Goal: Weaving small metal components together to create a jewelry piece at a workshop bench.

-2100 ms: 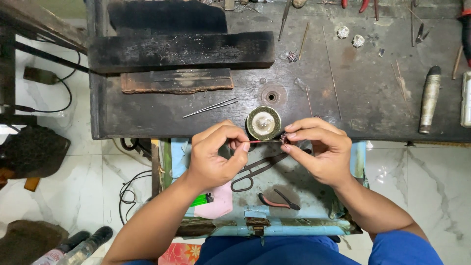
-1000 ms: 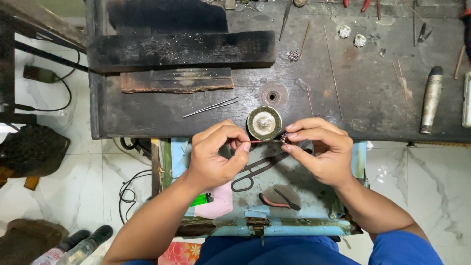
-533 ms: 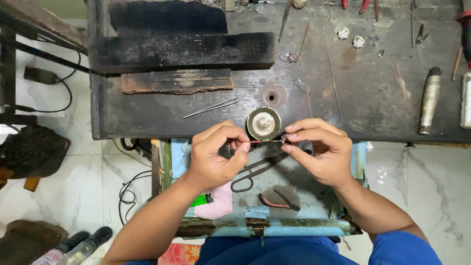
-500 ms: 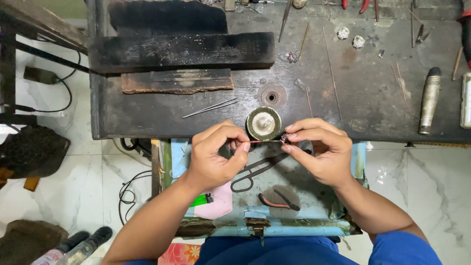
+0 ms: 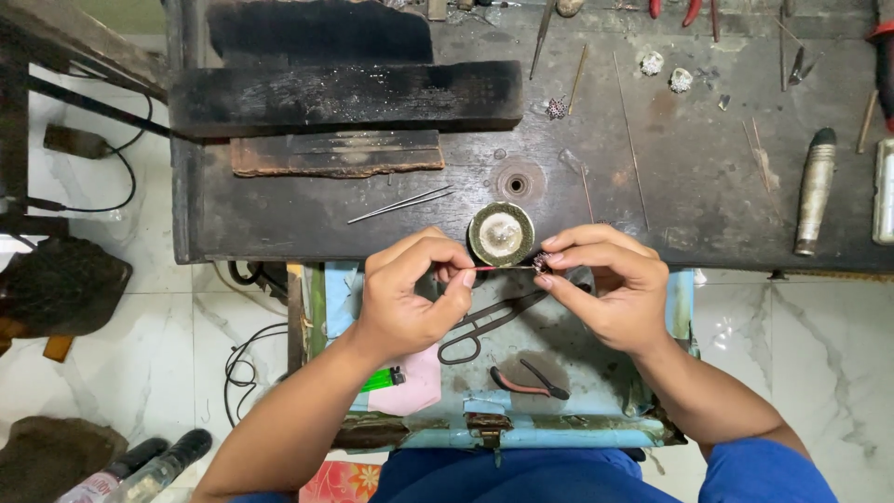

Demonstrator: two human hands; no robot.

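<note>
My left hand [image 5: 410,293] and my right hand [image 5: 605,284] meet over the front edge of a dark workbench [image 5: 708,177]. Between them runs a thin reddish rod [image 5: 498,268], pinched at its left end by my left fingers. At its right end my right thumb and forefinger pinch a small dark beaded piece [image 5: 540,264]. Just behind the rod stands a small round metal dish [image 5: 501,234]. Both hands hover above an open blue drawer [image 5: 521,428].
In the drawer lie long black tongs [image 5: 489,321], small red-handled pliers [image 5: 526,382], a green lighter [image 5: 382,379] and a pink cloth. On the bench are a charred black block [image 5: 345,96], thin needles [image 5: 400,203], a metal-tipped handle tool [image 5: 815,191] and small silver pieces [image 5: 666,73]. Cables lie on the marble floor at left.
</note>
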